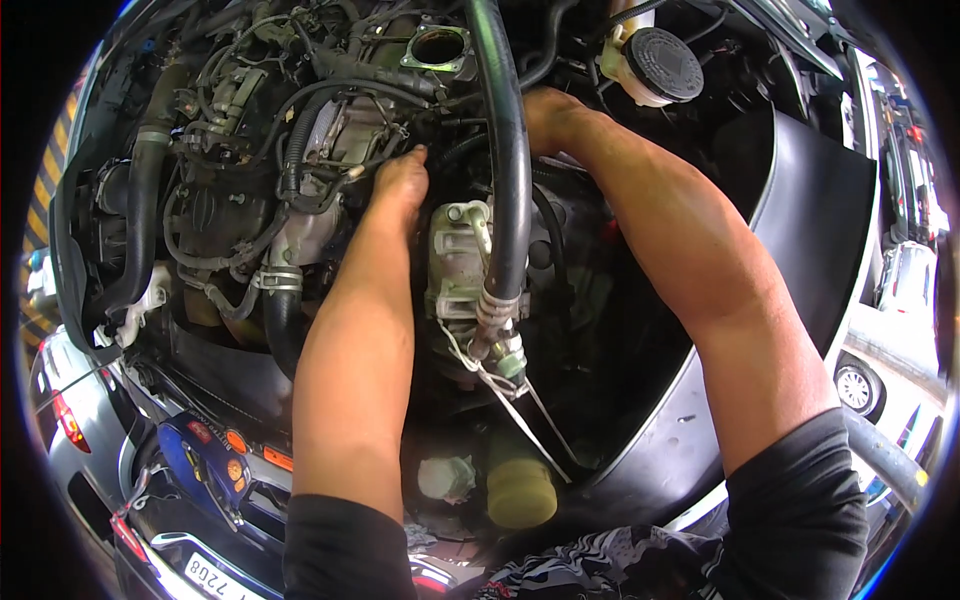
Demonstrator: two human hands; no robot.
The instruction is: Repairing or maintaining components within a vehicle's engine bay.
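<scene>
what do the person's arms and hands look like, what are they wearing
Both forearms are bare, with black sleeves ending near the elbows. The left hand and right hand wear no gloves. No watch or wristband shows. The fingers are mostly hidden among engine parts.

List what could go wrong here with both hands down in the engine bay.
1. The left hand presses among thin wires and small hoses on the engine; a tug could pull a connector loose.
2. The right hand is largely hidden behind the thick black hose, so it probably works by feel and could get pinched or scraped.
3. The hose's metal end fitting hangs on a thin white cord; bumping it might drop it.
</scene>
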